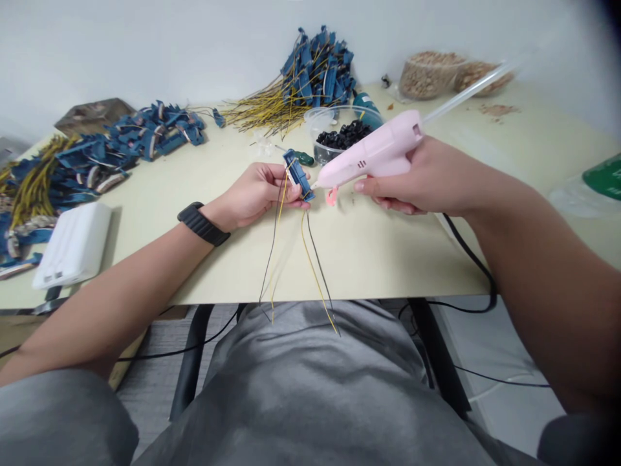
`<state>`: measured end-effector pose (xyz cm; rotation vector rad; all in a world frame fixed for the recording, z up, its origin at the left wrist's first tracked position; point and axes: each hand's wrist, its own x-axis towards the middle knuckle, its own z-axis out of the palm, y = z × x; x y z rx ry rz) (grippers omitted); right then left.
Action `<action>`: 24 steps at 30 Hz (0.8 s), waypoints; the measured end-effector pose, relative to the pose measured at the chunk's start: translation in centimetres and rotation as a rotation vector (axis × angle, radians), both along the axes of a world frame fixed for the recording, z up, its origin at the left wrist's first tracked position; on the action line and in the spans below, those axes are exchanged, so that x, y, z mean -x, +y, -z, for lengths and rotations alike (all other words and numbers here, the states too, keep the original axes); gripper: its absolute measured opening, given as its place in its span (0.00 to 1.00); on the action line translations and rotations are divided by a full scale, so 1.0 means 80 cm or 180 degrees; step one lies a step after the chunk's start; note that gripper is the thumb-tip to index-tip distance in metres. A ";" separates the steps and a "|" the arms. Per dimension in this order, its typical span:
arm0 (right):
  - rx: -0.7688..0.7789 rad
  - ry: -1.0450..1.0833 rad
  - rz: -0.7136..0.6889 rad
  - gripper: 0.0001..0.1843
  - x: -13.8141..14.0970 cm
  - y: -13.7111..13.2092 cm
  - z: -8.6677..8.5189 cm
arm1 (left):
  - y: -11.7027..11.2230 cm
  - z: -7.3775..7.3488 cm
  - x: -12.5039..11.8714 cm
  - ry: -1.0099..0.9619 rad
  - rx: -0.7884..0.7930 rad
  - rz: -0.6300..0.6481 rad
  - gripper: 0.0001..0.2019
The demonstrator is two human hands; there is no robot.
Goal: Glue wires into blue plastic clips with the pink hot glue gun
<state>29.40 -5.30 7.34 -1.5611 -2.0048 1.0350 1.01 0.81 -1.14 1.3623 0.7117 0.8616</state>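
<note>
My left hand [262, 194] pinches a small blue plastic part [299, 176] above the table. Thin yellow and black wires [315, 259] hang from that part, past the table's front edge. My right hand [412, 184] is wrapped round the handle of a pink hot glue gun [371, 150]. Its nozzle points left and meets or nearly touches the lower right end of the blue part; contact is too small to tell. A clear glue stick [468, 90] sticks out of the gun's back end.
Behind my hands stands a clear tub [332, 155] of small black pieces, with a green-handled screwdriver [304, 158] beside it. Wired blue parts are heaped at the back [317, 71] and left [150, 133]. A white power bank [72, 246] lies left; bagged pellets [429, 74] sit back right.
</note>
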 end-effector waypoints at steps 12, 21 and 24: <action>-0.0181 0.0093 0.0058 0.22 0.000 0.011 0.014 | 0.004 0.004 0.001 -0.0070 0.0069 0.0033 0.18; -0.0247 -0.0011 0.0138 0.23 0.004 0.008 0.011 | 0.002 0.002 0.001 -0.0040 0.0040 0.0015 0.18; -0.0281 0.0020 0.0096 0.19 0.004 0.007 0.011 | 0.002 0.001 0.002 0.0071 0.0031 0.0026 0.17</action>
